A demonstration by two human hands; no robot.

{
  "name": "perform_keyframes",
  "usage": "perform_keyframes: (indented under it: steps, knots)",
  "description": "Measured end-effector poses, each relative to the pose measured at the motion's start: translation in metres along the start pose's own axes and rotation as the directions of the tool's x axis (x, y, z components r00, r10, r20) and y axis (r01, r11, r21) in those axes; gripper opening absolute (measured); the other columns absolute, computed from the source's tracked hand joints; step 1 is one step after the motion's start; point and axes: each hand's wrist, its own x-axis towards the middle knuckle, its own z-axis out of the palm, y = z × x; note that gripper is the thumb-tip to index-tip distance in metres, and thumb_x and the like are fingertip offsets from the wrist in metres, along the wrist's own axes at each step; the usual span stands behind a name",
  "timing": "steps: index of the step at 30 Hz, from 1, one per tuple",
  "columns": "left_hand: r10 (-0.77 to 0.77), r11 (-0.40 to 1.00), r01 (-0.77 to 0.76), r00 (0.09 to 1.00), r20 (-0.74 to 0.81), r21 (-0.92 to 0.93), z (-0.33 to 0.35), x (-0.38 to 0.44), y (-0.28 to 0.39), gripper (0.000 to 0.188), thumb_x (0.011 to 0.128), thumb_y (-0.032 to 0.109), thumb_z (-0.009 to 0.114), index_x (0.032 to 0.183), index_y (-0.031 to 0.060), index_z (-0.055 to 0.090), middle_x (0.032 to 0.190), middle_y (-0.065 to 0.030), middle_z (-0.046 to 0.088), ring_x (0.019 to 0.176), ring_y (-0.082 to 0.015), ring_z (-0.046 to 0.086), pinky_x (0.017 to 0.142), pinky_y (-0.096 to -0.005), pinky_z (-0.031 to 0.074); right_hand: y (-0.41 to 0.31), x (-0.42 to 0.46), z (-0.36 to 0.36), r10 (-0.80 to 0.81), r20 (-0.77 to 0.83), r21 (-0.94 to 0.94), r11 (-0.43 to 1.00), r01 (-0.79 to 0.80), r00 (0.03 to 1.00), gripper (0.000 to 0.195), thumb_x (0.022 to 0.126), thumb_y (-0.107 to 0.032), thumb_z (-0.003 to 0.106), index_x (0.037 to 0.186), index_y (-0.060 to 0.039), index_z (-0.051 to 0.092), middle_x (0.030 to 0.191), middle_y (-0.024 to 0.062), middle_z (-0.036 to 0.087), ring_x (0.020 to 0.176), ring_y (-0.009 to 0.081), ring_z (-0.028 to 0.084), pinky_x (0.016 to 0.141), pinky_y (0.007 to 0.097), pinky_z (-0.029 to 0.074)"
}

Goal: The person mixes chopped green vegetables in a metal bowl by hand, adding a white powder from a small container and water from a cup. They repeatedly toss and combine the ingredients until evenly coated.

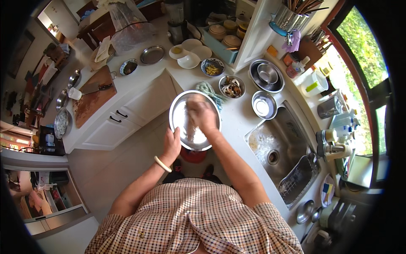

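A round stainless steel bowl (179, 119) is held up in front of me, over the floor beside the counter edge. My left hand (172, 144) grips its lower left rim, thumb on the near side; a pale bangle is on that wrist. Inside the bowl is my right hand (201, 112), blurred, its fingers over the shiny inner surface; whether it holds anything cannot be told. Just behind the bowl a green-blue cloth (207, 89) lies on the counter. Below the bowl, a red object (194, 156) shows partly.
Right of me is a steel sink (273, 157) with a drain rack (295, 181). Metal bowls (264, 105) stand behind it, near a bowl of mixed scraps (232, 87) and a patterned bowl of yellow pieces (212, 67). A cleaver (95, 89) lies on the wooden board (92, 104) at left.
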Motion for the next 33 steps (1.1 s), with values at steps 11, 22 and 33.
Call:
perform_keyframes:
  steps: [11, 22, 33]
  knots:
    - [-0.062, 0.998, 0.062, 0.998, 0.007, 0.026, -0.032, 0.031, 0.034, 0.034, 0.102, 0.023, 0.046, 0.113, -0.0063, 0.058, 0.093, -0.0233, 0.065, 0.084, -0.0336, 0.063, 0.075, -0.0426, 0.048, -0.033, -0.024, 0.012, -0.289, 0.216, 0.018, 0.956, 0.293, 0.932, 0.023, 0.084, -0.006, 0.064, 0.107, -0.0082, 0.063, 0.099, 0.0168, 0.063, 0.09, 0.0379, 0.063, 0.081, 0.045, 0.054]
    - [-0.07, 0.995, 0.061, 0.991, 0.116, 0.082, -0.038, 0.027, 0.026, 0.035, 0.104, 0.027, 0.047, 0.102, -0.0061, 0.057, 0.084, -0.0129, 0.06, 0.077, -0.0207, 0.052, 0.072, -0.0373, 0.044, -0.067, 0.024, 0.006, -0.071, 0.098, 0.19, 0.981, 0.051, 0.993, 0.029, 0.087, -0.017, 0.065, 0.113, -0.0055, 0.061, 0.101, 0.0213, 0.064, 0.096, 0.0416, 0.062, 0.085, 0.0454, 0.051]
    - [-0.103, 0.972, 0.128, 0.986, 0.135, -0.197, -0.053, 0.012, 0.021, 0.037, 0.105, 0.032, 0.046, 0.11, -0.0019, 0.061, 0.1, -0.0043, 0.064, 0.089, -0.0144, 0.054, 0.083, -0.0339, 0.044, -0.065, 0.02, -0.013, -0.785, 0.393, 0.105, 0.556, 0.825, 0.479, 0.02, 0.072, -0.015, 0.067, 0.091, -0.013, 0.062, 0.106, 0.0033, 0.063, 0.103, 0.025, 0.058, 0.087, 0.0346, 0.053]
